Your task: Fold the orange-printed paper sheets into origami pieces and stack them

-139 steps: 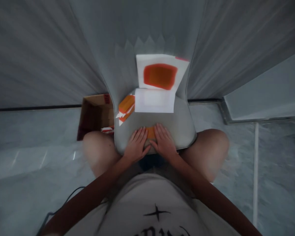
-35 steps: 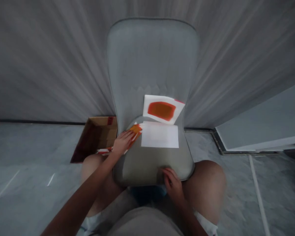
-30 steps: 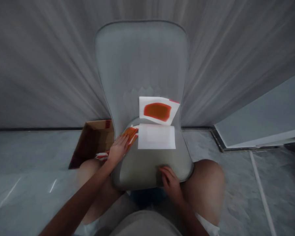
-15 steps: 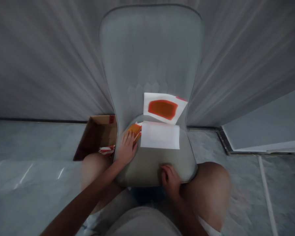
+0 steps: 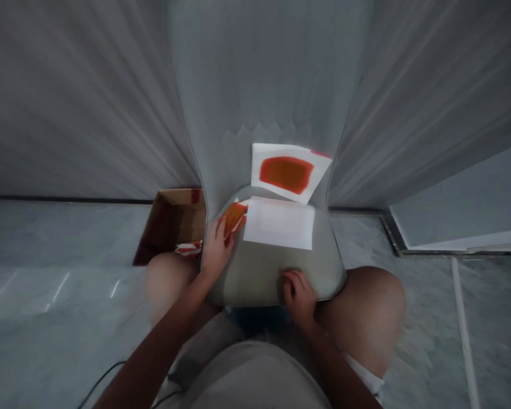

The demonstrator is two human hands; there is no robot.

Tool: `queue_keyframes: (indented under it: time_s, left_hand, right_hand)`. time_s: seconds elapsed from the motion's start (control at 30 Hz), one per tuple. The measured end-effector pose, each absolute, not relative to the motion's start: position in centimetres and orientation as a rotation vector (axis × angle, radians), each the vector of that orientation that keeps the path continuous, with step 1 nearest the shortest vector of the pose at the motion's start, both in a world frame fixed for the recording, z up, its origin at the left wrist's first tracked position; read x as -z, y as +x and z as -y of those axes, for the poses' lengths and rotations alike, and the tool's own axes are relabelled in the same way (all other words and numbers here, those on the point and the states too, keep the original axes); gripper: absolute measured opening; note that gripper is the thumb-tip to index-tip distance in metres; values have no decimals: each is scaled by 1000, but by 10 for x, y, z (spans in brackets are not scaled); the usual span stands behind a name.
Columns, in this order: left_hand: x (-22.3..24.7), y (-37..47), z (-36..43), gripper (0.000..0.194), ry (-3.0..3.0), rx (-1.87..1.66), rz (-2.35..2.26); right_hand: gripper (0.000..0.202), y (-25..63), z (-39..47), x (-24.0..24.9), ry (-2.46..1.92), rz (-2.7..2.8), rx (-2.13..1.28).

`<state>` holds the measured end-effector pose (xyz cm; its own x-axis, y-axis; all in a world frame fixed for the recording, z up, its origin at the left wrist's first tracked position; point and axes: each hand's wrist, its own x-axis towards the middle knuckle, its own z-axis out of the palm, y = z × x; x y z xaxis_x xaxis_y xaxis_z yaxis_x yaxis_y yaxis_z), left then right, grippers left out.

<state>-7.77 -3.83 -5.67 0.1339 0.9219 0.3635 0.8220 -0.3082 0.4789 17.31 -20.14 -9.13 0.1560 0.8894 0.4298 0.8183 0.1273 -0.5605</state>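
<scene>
On the left of the grey chair seat [image 5: 255, 284], my left hand [image 5: 218, 244] has its fingers on an orange and white packet [image 5: 235, 217], its thumb at the near edge. More packet pieces lie under or beside it. A blank white sheet [image 5: 280, 223] lies flat on the seat, just right of the packet. Behind it, a white sheet with an orange-brown patch [image 5: 286, 173] leans toward the backrest. My right hand [image 5: 299, 296] rests at the seat's front edge with its fingers curled, away from both sheets; nothing shows in it.
An open cardboard box [image 5: 174, 224] stands on the floor left of the chair, with red and white packets [image 5: 189, 247] inside. The chair's backrest [image 5: 264, 68] rises before a grey curtain [image 5: 85, 102]. My knees flank the seat. A thin cable [image 5: 100, 379] shows lower left.
My left hand's fingers have drawn together at the orange packet, which is slightly more lifted. The view has tilted, shifting the chair and sheets upward. My right hand stays at the seat's front edge.
</scene>
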Motion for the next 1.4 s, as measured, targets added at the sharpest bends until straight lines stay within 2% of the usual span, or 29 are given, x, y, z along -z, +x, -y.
queue_keyframes:
  time_s: [0.2,0.4,0.57,0.8,1.4]
  left_hand:
    - [50,-92,42,46,1966,-1130,-1745]
    - [40,-95,43,44,1809,-1151,-1890]
    - [34,-85,42,39,1977,-1225,-1946]
    - [49,-66,44,38,2496,-763,-1745]
    - [51,-69,26,35,2410,-599,-2052]
  right_hand:
    - [25,170,197,82,-1681,1626,-158]
    - [23,169,197,82,-1716,1582,-172]
    - [23,168,197,81,-1732,1579,-185]
    - [22,167,196,79,-1758,1589,-144]
    - [24,171,199,88,-1714,1661,-95]
